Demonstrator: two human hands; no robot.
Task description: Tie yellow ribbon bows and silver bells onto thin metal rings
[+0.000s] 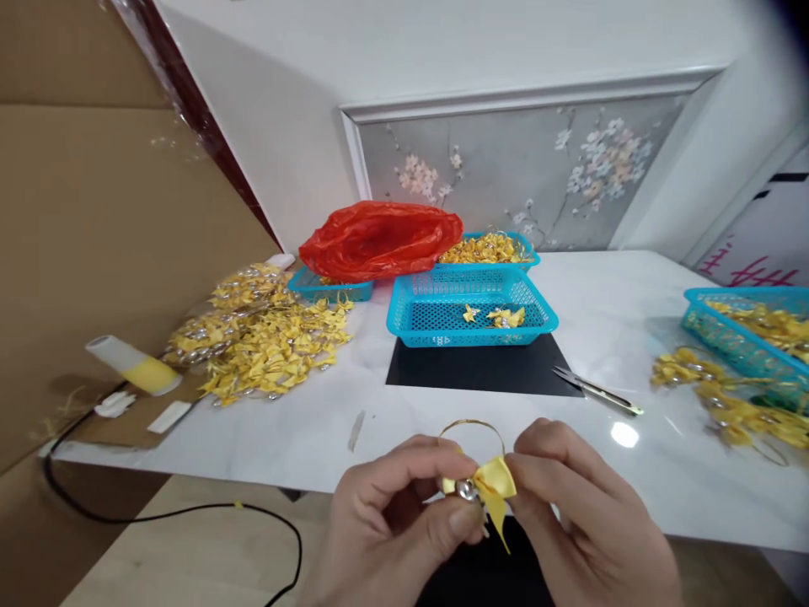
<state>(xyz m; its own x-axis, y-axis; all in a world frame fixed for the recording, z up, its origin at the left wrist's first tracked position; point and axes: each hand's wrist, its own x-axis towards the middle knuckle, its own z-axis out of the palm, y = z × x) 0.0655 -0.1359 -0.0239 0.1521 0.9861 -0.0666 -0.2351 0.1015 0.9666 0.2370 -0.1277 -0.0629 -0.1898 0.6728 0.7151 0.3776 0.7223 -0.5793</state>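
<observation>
Slanting yellow bow (496, 479), tail (499, 516) downward

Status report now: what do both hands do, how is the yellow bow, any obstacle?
Left hand pinching silver ball beside yellow bow. Right hand at bow's right edge, grip unclear. No obstacle seen; snips lie beyond the hands.

This looks like a small handicraft workplace, possibly within a home. Heaped yellow bows (284, 346) at nine o'clock, a blue basket (714, 327) holding more at three and snips (597, 389) at four show handwork on a white, marble-patterned table (594, 291). The framed blossom panel (506, 160) at one o'clock looks domestic; brown cardboard (76, 228) rises at ten.
</observation>
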